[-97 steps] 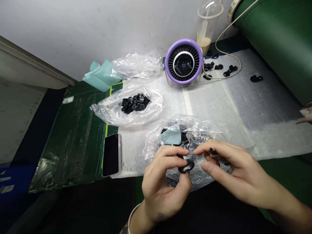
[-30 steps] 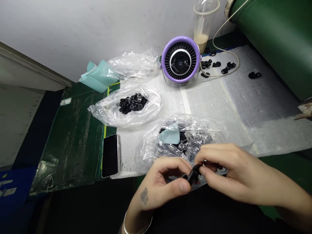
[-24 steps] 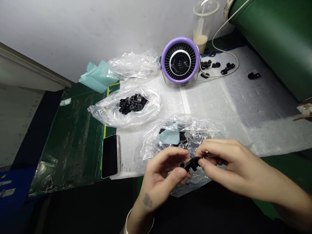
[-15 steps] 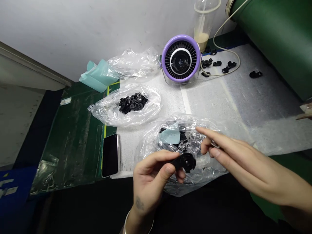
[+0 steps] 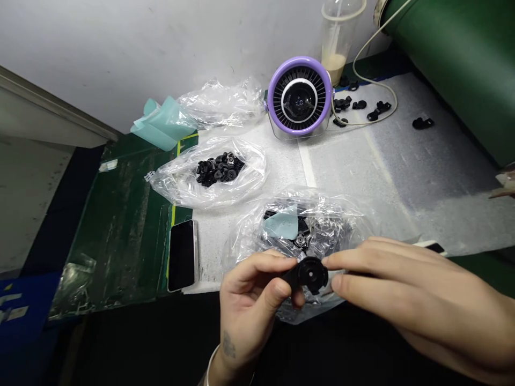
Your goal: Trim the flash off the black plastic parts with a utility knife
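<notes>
My left hand (image 5: 251, 300) pinches a black plastic part (image 5: 311, 273) between thumb and fingers. The part has a round, cup-like end with a small light spot in its middle, and the rest is hidden in my fingers. From the right comes my right hand (image 5: 402, 289), with index finger and thumb stretched out and apart. Its index fingertip is at the part's rim, seemingly touching it; the other fingers are partly hidden. Beneath both hands lies a clear plastic bag (image 5: 245, 230) of black parts, with a pale blue scrap (image 5: 284, 222) on top.
A second clear bag (image 5: 173, 182) holds small black parts. A phone (image 5: 182, 257) lies at left. Behind stand a purple-rimmed fan (image 5: 298, 99) and a plastic cup (image 5: 333, 59). Loose black parts (image 5: 378, 111) lie near a white cable (image 5: 396, 102). A green roll (image 5: 454, 64) fills the right corner.
My right hand has moved down and its fingertips have come to the part's rim. The part sits slightly lower and to the right in my left hand. A dark-and-white object now shows behind my right hand.
</notes>
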{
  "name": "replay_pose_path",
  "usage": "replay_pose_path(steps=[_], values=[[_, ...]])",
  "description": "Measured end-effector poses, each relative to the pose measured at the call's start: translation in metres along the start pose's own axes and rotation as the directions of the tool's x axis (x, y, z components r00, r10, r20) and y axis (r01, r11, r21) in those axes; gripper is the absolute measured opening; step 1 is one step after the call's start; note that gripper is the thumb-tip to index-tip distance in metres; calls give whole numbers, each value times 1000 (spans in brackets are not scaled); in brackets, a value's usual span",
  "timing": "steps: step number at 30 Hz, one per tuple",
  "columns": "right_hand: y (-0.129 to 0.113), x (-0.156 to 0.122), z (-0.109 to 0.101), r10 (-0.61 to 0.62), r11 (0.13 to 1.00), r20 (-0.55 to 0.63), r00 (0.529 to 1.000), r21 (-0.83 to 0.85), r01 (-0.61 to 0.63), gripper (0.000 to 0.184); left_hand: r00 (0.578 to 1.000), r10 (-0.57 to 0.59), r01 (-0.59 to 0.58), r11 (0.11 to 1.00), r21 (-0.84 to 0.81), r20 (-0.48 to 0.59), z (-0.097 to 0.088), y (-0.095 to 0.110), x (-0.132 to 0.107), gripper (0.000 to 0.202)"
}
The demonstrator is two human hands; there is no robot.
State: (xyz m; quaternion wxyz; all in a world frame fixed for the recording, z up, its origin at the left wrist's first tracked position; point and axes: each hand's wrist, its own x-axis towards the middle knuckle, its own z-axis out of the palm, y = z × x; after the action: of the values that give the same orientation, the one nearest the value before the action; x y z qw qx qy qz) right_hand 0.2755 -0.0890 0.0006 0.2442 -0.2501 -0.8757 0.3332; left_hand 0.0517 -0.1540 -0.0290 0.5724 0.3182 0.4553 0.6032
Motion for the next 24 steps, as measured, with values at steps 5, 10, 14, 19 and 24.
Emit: replay_pose_path(steps=[5,10,14,19,24], values=[[-1,7,8,-63,957,38,997,-280,71,20,1000,-15,15,1000,7,20,1,1,0,9],[-3,13,18,122,963,-122,985,-226,-147,14,1000,7,-7,999,37,10,2,0,-1,9],[-3,13,22,199,956,-176,964,-182,-231,13,1000,19,-18,998,55,-17,3,0,-1,8],[-3,12,23,-12,941,-151,989,-336,-40,19,1000,27,-25,998,59,-17,3,-1,-1,9],[-3,12,23,-36,930,-133,991,-367,-16,23,999,43,-42,997,61,-9,2,-2,-1,11]])
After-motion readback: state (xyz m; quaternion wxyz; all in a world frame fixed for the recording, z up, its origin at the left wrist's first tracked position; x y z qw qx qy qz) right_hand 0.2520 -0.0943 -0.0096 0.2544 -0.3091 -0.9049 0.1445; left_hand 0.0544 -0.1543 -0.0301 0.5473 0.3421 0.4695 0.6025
